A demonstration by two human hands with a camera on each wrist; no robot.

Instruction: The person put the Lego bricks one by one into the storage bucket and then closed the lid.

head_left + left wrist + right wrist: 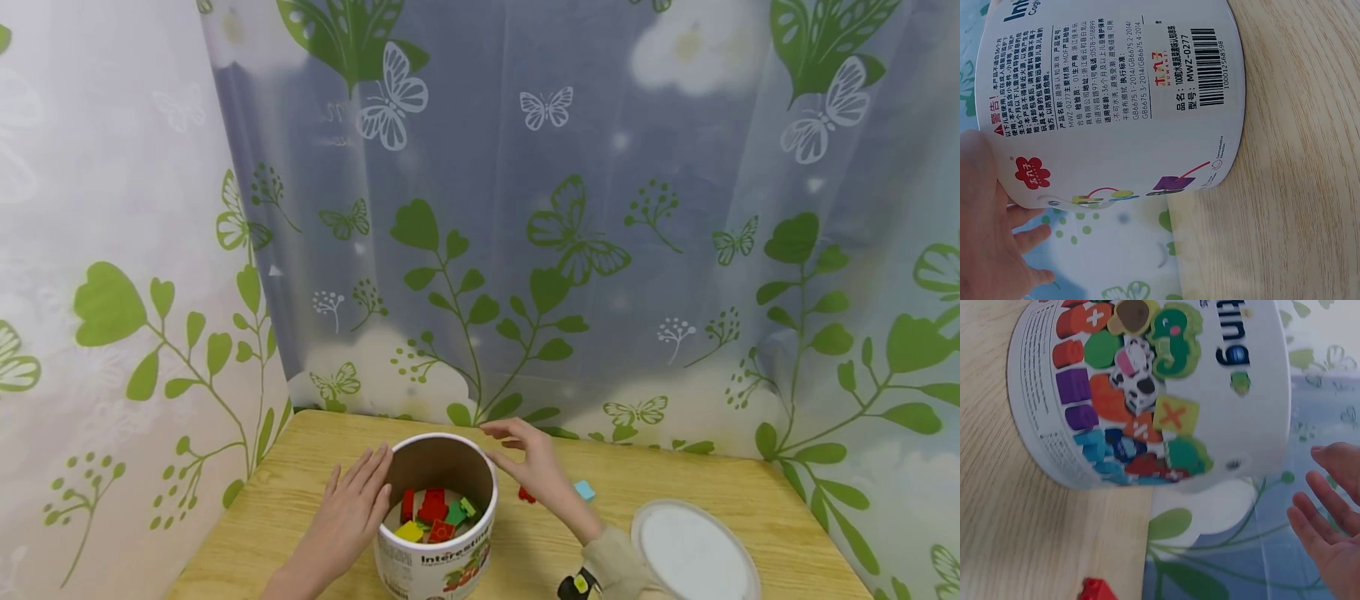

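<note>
A white printed bucket (408, 571) stands upright on the wooden table, its top uncovered. Inside it lie several toy blocks, among them a red block (432, 505), a yellow block (410, 532) and a green block (455, 513). My left hand (349, 510) rests on the bucket's left side near the rim, fingers extended; the left wrist view shows that hand (988, 219) against the printed wall. My right hand (537, 463) hovers beside the right rim with fingers loosely bent, holding nothing. In the right wrist view a gap separates that hand (1333, 528) from the bucket (1244, 431).
Right of the bucket, a red block (527, 495) and a light blue block (585, 490) lie on the table (300, 467). A round white lid (697, 550) lies farther right, near my right sleeve (618, 562). A patterned curtain (480, 250) hangs behind the table.
</note>
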